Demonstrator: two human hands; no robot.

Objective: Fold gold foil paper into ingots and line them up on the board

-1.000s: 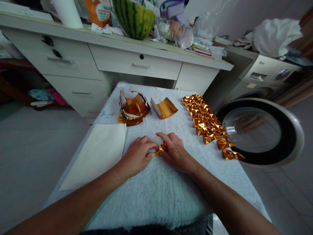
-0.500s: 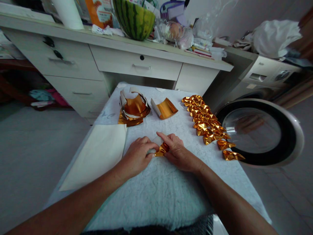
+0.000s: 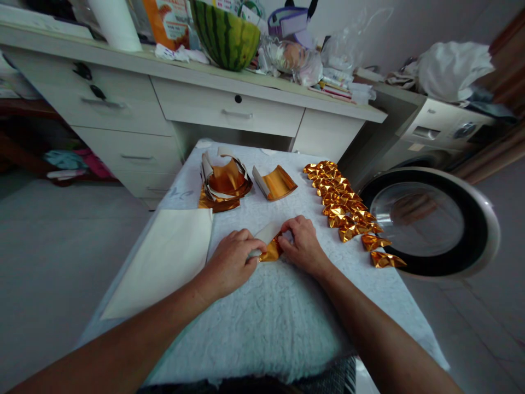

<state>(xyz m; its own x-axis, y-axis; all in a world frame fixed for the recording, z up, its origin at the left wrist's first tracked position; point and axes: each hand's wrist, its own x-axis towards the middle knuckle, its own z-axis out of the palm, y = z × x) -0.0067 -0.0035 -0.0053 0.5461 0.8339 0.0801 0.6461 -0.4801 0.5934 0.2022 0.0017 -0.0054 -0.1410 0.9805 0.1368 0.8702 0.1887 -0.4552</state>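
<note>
A pale blue-white cloth (image 3: 246, 339) with a crinkled, fuzzy look covers the worktop (image 3: 385, 328), a faint blue motif showing near its left edge. Toward the far left lies a nest of curled gold foil sheets (image 3: 227, 178), pale on their backs. Just right of it, a single curved gold sheet (image 3: 280, 182) lies apart. Folded gold foil pieces (image 3: 342, 205) crowd the right edge, overlapping, the nearest two spaced out. A large off-white paper (image 3: 164, 262) lies flat on the left.

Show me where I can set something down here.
Bare cloth shows between the forearms and between the right hand and the folded gold pieces. Those crowd the right edge; curled gold sheets crowd the far end, white paper the left.
</note>
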